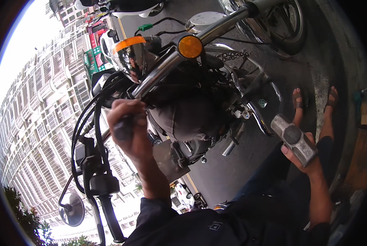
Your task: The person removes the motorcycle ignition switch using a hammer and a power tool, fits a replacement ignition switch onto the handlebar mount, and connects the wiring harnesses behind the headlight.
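Has a pale multi-storey building [44, 119] spread across the far left. Stands beside a motorcycle [159, 76] in the middle, with a wire-spoked wheel [294, 24] at the far right and a chrome fork tube [222, 29] slanting that way. Has a round mirror [72, 210] at the near left, out beyond a black handlebar grip [111, 217]. Wears brown sandals [298, 97] on the pavement at the right. Holds a hammer [293, 137] in the right hand [310, 164] at the near right, well apart from the motorcycle, with the grey block head on top and the shaft mostly hidden. Curls the left hand [129, 110] tightly around a dark round-ended handle [123, 128] by the tube's left end; cannot tell touching from just beside. Shows an amber reflector [190, 46] farther along the tube.
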Demonstrator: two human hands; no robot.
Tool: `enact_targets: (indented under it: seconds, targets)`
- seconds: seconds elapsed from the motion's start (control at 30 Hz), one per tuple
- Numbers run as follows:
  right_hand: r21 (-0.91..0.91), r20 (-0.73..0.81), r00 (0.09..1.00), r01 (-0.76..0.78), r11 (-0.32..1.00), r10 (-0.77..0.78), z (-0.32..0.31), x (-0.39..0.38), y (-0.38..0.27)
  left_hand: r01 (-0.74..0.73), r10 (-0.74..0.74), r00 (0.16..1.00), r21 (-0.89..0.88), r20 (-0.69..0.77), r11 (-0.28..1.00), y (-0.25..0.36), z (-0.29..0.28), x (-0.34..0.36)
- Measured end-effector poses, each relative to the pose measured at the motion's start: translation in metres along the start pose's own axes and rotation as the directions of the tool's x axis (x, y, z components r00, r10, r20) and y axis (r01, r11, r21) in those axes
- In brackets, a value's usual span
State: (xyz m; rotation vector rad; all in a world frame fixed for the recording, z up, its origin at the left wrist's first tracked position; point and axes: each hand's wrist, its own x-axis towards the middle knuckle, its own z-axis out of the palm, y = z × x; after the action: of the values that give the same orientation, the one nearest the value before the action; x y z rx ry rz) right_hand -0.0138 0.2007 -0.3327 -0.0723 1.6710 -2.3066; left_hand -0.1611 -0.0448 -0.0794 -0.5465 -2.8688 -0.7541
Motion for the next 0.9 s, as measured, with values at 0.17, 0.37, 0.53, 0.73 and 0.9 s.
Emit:
enact_targets:
  seconds: [0.17,0.37,0.53,0.73,0.9]
  targets:
    - [-0.082,0.0,0.997,0.08,0.993,-0.08,0.006,0.006,0.007,-0.064,0.052,0.994,0.119,0.098,0.991,0.01,-0.017,0.019]
    - [0.086,0.125,0.991,-0.057,0.995,0.046,0.011,0.001,0.028,-0.071,0.035,0.971,0.145,0.236,0.987,0.005,-0.014,0.015]
    - [0.09,0.093,0.971,-0.227,0.97,0.219,0.014,-0.011,0.037,-0.013,-0.021,0.969,0.139,0.245,0.99,-0.002,-0.015,0.015]
    - [-0.007,-0.02,1.0,-0.004,1.0,0.004,0.013,-0.006,0.036,-0.091,0.014,0.93,0.193,0.368,0.977,-0.003,-0.001,-0.019]
    - [0.054,-0.006,0.998,-0.07,0.996,0.07,0.015,-0.009,0.033,-0.356,0.107,0.578,0.132,0.809,0.925,0.003,0.033,-0.05]
